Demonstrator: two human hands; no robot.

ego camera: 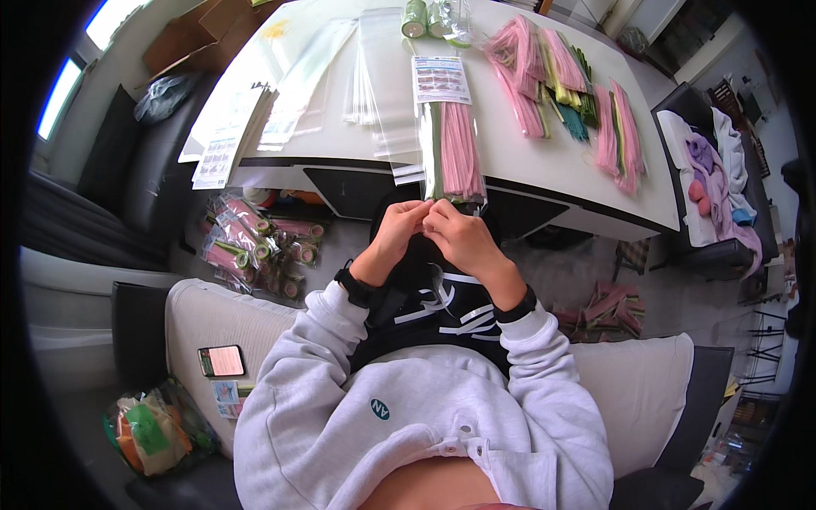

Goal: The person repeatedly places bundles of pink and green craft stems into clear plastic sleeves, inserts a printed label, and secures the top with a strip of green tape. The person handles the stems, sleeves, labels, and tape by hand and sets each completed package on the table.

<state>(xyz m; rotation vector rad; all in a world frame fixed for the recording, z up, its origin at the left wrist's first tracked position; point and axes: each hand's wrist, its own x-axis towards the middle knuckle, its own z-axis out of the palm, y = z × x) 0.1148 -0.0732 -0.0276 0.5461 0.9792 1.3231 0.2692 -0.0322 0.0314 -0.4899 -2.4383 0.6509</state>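
A clear plastic bag with pink and green strips and a printed card lies at the near edge of the white table. Its near end reaches over the edge, where my left hand and my right hand meet with fingertips pinched together. Both seem to grip the bag's end; the exact hold is hidden by the fingers. Flat clear bags lie partly beside and under the filled bag. White adhesive-looking strips lie on the dark cloth over my lap.
Pink, yellow and green bundles lie on the table's right, printed cards at its left edge, green tape rolls at the back. Filled packets are on the floor at left. A phone rests on the seat.
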